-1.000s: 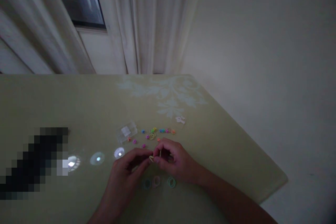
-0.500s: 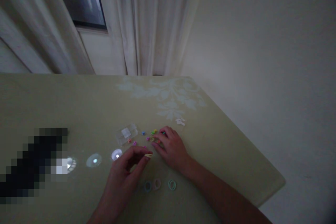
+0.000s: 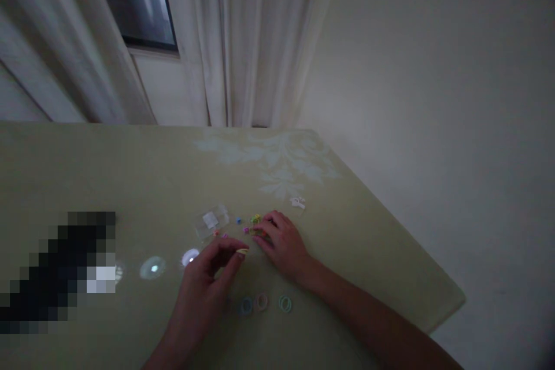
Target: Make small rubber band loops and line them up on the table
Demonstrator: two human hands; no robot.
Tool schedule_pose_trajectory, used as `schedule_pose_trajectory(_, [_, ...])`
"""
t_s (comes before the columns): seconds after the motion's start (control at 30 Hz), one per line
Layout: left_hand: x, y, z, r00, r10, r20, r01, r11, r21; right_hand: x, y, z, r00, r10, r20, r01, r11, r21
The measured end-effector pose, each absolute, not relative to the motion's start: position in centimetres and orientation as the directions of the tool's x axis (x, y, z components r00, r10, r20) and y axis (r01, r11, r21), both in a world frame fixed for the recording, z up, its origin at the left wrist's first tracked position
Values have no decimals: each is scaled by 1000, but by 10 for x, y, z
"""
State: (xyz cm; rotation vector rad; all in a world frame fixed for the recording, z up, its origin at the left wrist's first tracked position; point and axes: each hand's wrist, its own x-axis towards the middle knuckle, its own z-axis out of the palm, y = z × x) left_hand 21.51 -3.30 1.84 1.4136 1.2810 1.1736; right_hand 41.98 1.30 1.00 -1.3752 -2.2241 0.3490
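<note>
Pinched between the thumb and fingertips of my left hand are pale yellow hair ties, held above the table. My right hand rests over a small cluster of colourful hair ties and tiny clips, its thumb and fingers apart among them. Part of that cluster is hidden under the fingers. A purple clip and a blue clip lie just left of it. Nearer me are hair ties laid in a row: blue, pink and green.
A clear plastic box with a white label sits behind my left hand. Small white pieces lie beyond my right hand. The table has an angled right edge near the wall. Curtains hang behind it. A pixelated dark area covers the left.
My left hand has shifted slightly left with the yellow hair ties. The right fingers have moved a little within the cluster. The view has shifted slightly.
</note>
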Motion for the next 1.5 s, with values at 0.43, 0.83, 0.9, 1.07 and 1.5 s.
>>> schedule_pose_trajectory(0.43, [213,-29,23,15,994,105,128,-106,986,407,27,19,-274,943,190,803,333,-494])
schedule_pose_trajectory(0.83, [212,-30,24,-6,995,100,180,-97,979,410,22,24,-369,924,100,843,378,-384])
schedule_pose_trajectory(0.9, [212,-30,24,-6,994,106,187,-103,977,407,24,23,-389,918,79,868,393,-302])
schedule_pose_trajectory(1.07, [214,-30,22,-1,996,89,202,-87,976,398,27,20,-455,887,83,887,459,-45])
schedule_pose_trajectory(1.5, [211,-32,28,79,994,76,211,-91,973,419,1,45,-565,803,190,323,427,-845])
